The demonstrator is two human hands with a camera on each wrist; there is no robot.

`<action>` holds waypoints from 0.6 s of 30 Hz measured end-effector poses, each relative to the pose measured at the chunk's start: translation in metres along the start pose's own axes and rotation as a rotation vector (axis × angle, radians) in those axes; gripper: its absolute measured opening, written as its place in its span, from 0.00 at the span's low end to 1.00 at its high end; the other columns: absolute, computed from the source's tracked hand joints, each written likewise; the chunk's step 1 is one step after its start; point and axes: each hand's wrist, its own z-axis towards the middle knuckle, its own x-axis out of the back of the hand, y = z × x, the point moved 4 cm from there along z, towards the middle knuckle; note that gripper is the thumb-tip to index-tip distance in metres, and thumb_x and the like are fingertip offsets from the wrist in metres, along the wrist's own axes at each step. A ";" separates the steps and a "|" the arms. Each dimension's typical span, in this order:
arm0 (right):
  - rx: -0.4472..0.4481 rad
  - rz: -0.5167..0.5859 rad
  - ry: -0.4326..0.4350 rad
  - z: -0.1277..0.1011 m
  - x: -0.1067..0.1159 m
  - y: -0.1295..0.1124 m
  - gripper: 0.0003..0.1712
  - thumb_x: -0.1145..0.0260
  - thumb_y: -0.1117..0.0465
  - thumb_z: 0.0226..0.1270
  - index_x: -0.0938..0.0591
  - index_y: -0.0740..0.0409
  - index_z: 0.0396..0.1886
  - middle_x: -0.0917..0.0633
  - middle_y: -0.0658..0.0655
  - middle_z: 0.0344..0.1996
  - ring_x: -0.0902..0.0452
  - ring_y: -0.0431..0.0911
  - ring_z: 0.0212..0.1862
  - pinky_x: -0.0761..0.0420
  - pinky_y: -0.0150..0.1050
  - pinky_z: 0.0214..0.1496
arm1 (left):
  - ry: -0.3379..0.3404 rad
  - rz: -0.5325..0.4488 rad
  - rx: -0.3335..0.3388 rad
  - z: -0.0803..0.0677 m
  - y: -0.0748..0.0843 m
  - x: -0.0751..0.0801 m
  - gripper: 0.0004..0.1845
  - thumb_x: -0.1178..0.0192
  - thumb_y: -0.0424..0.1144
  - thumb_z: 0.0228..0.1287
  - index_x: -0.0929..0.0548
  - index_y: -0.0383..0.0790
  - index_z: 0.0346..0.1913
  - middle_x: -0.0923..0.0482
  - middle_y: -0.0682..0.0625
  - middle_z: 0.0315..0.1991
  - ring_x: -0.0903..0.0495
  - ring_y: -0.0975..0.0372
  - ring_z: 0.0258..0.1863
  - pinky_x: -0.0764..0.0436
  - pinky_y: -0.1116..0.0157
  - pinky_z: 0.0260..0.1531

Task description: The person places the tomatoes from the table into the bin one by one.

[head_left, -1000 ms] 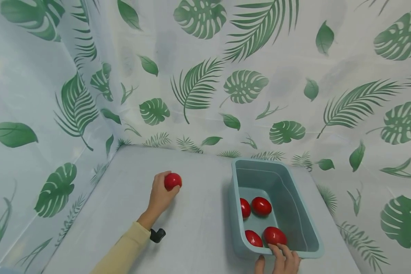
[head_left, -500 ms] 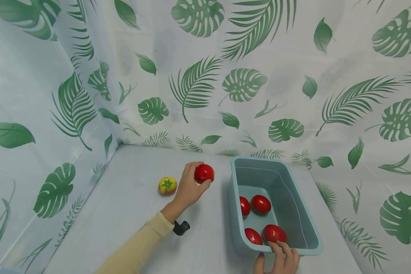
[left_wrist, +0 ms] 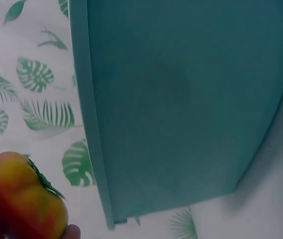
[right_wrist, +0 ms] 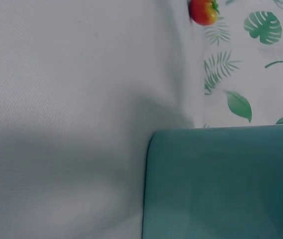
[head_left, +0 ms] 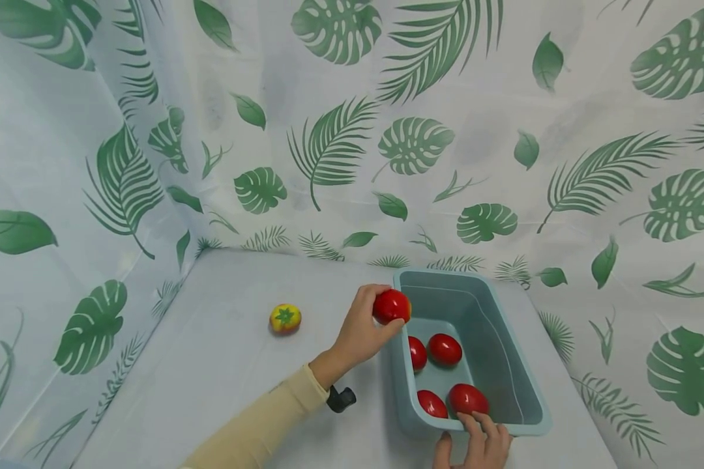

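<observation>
My left hand (head_left: 360, 331) grips a red tomato (head_left: 392, 306) between thumb and fingers, raised at the left rim of the blue-green bin (head_left: 507, 352). In the left wrist view this tomato (left_wrist: 24, 199) shows red and yellow skin with a green calyx, fingertips at its edges. My right hand (head_left: 478, 443) holds the bin's near rim, fingers hooked over it and thumb outside; the right wrist view does not show it. Several red tomatoes (head_left: 445, 350) lie inside on the bin's floor. One yellow-red tomato (head_left: 285, 319) sits on the table, its green calyx facing up.
The bin stands on the right part of a white-covered table (head_left: 223, 365). Behind and to the left rise white sheets (head_left: 340, 215) printed with green leaves. A black wrist device (head_left: 341, 399) sits under my left wrist.
My left hand has lifted the red tomato off the table and carried it right to the bin, uncovering the yellow-red tomato. The right hand stays on the rim.
</observation>
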 end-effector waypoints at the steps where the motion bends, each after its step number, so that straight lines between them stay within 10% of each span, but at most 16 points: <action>1: -0.002 -0.002 -0.004 0.000 0.000 0.000 0.37 0.26 0.69 0.35 0.23 0.58 0.53 0.26 0.60 0.56 0.36 0.56 0.58 0.27 0.54 0.50 | -0.015 -0.008 -0.007 0.000 0.002 -0.004 0.32 0.34 0.42 0.61 0.34 0.46 0.66 0.33 0.51 0.63 0.30 0.60 0.59 0.20 0.67 0.48; 18: 0.115 0.071 0.005 0.002 0.001 0.008 0.35 0.29 0.67 0.36 0.22 0.63 0.52 0.25 0.64 0.54 0.35 0.58 0.52 0.33 0.47 0.48 | -0.263 0.137 -0.195 -0.010 0.043 -0.059 0.36 0.30 0.45 0.54 0.33 0.46 0.66 0.33 0.52 0.63 0.31 0.65 0.59 0.25 0.79 0.45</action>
